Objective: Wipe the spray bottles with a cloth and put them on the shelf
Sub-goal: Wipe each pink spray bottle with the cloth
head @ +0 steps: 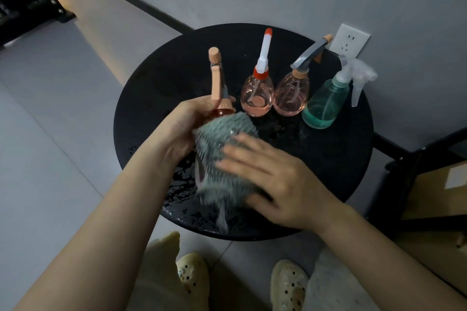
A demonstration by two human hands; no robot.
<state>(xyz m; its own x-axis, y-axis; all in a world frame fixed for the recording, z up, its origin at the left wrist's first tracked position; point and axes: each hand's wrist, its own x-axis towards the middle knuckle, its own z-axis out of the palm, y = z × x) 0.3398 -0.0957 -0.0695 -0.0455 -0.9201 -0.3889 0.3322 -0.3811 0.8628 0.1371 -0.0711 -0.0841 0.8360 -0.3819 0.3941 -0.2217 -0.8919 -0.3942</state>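
Observation:
My left hand (180,129) grips the neck of a spray bottle with a peach-coloured trigger head (217,76), held above the round black table (341,159). A grey-green fluffy cloth (219,159) wraps the bottle's body and hides it. My right hand (273,179) presses the cloth against the bottle with fingers spread. Three more bottles stand at the back of the table: a pink one with a white and red nozzle (257,98), a pink one with a grey trigger (292,94), and a teal one with a clear trigger (326,103).
Water drops lie on the table's near left part (182,184). A white wall socket (350,40) sits behind the bottles. A black shelf frame with a cardboard box (434,189) stands at the right. My feet in pale clogs (192,280) are below the table.

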